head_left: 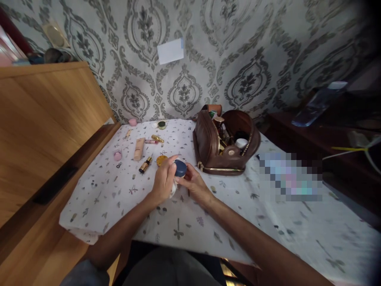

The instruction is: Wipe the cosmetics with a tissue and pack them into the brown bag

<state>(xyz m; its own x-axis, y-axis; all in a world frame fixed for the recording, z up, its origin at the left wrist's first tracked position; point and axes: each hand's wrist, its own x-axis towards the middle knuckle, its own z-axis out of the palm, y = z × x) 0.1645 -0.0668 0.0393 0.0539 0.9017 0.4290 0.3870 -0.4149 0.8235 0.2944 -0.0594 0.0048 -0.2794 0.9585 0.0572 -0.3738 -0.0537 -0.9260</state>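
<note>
A small round jar with a dark blue lid (180, 168) is held between my two hands above the table. My right hand (196, 184) grips its right side with thumb and fingers. My left hand (163, 180) is closed around a white cloth or tissue (173, 190), pressed to the jar's left side. Just behind my left hand lies a round amber-gold item (161, 160), partly covered. Left of it are a small dark bottle with a gold band (145, 165) and a beige squeeze tube (139, 149). A brown makeup bag (206, 139) stands open behind my right hand, filled with cosmetics.
A gold tube (157, 138), a pink tube (151, 141), pink items (117, 155) and a small dark green jar (161, 125) lie farther back on the patterned cloth (119, 206). A blurred-out object (290, 176) lies right. A clear bottle (318, 104) rests on dark furniture. Wooden panel at left.
</note>
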